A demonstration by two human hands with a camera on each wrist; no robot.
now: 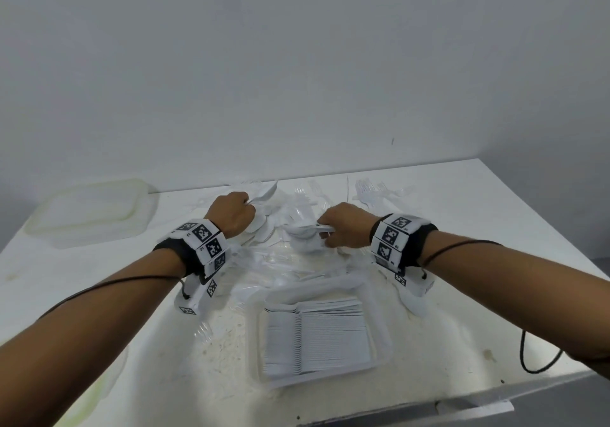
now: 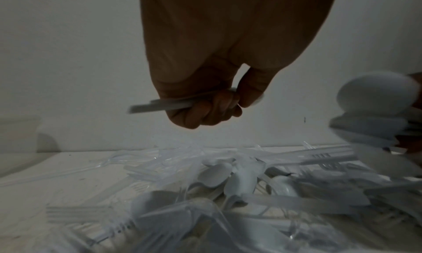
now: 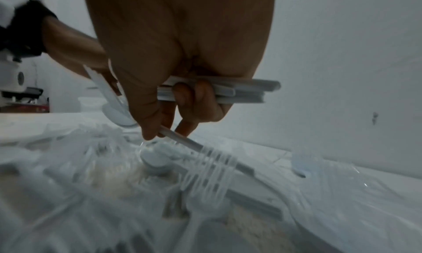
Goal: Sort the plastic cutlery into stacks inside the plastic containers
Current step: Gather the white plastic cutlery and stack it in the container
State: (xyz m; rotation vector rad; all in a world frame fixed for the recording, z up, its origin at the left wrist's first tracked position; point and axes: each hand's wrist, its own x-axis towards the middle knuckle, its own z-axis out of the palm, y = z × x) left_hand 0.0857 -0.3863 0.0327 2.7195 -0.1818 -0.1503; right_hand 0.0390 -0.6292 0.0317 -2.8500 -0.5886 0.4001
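Observation:
White and clear plastic cutlery lies in a loose pile (image 1: 297, 208) at the middle of the table. My left hand (image 1: 246, 207) is over its left side, fingers curled round a few white spoons (image 1: 265, 193); their handles (image 2: 173, 104) stick out of the fist (image 2: 212, 110). My right hand (image 1: 325, 232) is over the pile's right side and grips a stack of white spoons (image 1: 305, 232) by the handles (image 3: 242, 92). Its thumb and forefinger (image 3: 164, 130) also pinch another white handle (image 3: 180, 139) low over the pile. A clear container (image 1: 379, 321) in front holds a neat stack of white cutlery (image 1: 317, 334).
A second, empty container (image 1: 92, 212) stands at the back left. Several clear forks (image 1: 373, 192) lie at the back right near the wall. A black cable (image 1: 534, 360) loops over the table's right front edge. A clear fork (image 3: 212, 168) lies just under my right fingers.

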